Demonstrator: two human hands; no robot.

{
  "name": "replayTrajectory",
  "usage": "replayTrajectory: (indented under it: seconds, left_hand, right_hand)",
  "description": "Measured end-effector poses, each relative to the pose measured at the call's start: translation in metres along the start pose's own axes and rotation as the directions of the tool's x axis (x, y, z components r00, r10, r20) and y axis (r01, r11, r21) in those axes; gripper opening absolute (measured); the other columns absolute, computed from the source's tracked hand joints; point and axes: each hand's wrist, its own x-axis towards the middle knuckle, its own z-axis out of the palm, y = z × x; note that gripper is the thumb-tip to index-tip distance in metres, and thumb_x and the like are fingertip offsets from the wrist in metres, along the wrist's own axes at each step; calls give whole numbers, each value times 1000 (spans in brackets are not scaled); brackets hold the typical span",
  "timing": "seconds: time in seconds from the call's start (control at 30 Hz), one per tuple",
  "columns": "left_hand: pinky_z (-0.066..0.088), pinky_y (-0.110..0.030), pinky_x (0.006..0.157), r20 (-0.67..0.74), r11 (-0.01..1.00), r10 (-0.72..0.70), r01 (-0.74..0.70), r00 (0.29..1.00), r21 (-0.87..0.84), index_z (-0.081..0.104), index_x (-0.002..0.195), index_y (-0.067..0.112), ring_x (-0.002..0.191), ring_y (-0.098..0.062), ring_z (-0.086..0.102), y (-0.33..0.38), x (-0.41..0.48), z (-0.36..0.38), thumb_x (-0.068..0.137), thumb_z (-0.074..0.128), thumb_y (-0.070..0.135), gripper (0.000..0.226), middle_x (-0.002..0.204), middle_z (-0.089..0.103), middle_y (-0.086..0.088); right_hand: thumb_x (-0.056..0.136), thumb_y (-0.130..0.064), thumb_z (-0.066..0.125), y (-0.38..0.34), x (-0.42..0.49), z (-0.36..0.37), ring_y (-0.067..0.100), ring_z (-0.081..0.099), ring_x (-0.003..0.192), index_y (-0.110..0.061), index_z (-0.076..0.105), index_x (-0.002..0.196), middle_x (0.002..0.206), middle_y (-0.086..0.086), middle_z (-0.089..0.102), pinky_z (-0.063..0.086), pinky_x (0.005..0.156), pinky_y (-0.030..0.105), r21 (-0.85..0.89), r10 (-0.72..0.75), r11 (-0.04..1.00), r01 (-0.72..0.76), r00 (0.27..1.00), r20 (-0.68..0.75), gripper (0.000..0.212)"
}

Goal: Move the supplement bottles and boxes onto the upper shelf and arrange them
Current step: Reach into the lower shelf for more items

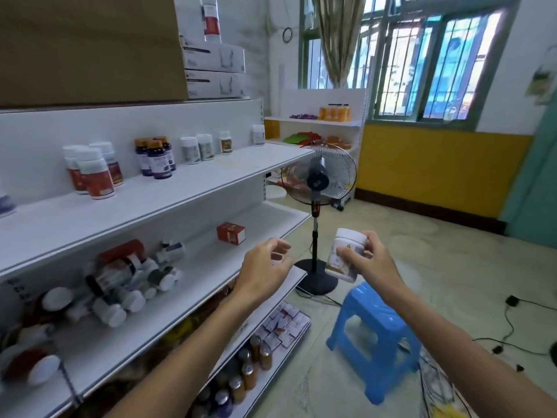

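Observation:
My right hand [369,260] grips a white supplement bottle [346,251] with a gold-banded label, held upright in the air off the shelf's right end. My left hand [266,267] hovers with loosely curled fingers in front of the middle shelf [193,285], holding nothing. The upper shelf [168,191] carries upright groups: red-labelled white bottles [93,173], dark purple bottles [156,159], several small white bottles [199,147] and a lone white bottle [258,134] at its far end. On the middle shelf lie a jumble of toppled bottles [126,282] and a red box [231,233].
A standing fan [318,182] is just past the shelf's end. A blue plastic stool [373,339] stands on the floor below my right hand. Cables [512,333] trail on the floor at right. The bottom shelf holds amber bottles [250,366] and small boxes [280,327].

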Motion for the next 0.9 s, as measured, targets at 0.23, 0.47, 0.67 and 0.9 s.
replayTrajectory:
  seconds: [0.23, 0.47, 0.67, 0.9]
  left_hand:
    - [45, -22, 86, -41, 993, 90, -87, 995, 84, 61, 110, 12, 96, -9, 56, -18, 147, 12, 88, 58, 14, 22, 107, 61, 2]
    - [45, -21, 83, -114, 992, 104, -94, 988, 89, 62, 108, 13, 94, -11, 57, -33, 284, 4, 87, 60, 15, 21, 107, 63, -1]
    - [46, -20, 83, -215, 988, 60, -27, 975, 155, 61, 112, 14, 97, -10, 57, -61, 339, -21, 88, 59, 16, 24, 115, 62, -2]
    - [42, -23, 90, -215, 899, -130, 206, 968, 386, 58, 114, 24, 105, -10, 53, -101, 348, -75, 89, 57, 27, 26, 121, 57, 2]
  right_hand:
    - [82, -25, 70, -1, 153, 21, 24, 65, 93, -20, 51, 105, 98, 6, 63, 57, 79, 43, 24, -91, 996, 91, 996, 18, 30]
    - [80, -28, 72, -19, 300, 52, 24, 65, 94, -21, 51, 105, 95, 3, 63, 56, 80, 43, 29, -165, 986, 164, 985, 50, 33]
    - [84, -29, 67, -27, 380, 102, 7, 66, 83, -17, 49, 115, 99, 0, 64, 53, 63, 18, 73, -250, 967, 243, 962, 107, 38]
    - [83, -32, 69, -64, 443, 213, 12, 57, 94, -19, 45, 120, 106, -5, 57, 50, 77, 21, 117, -407, 913, 390, 874, 264, 45]
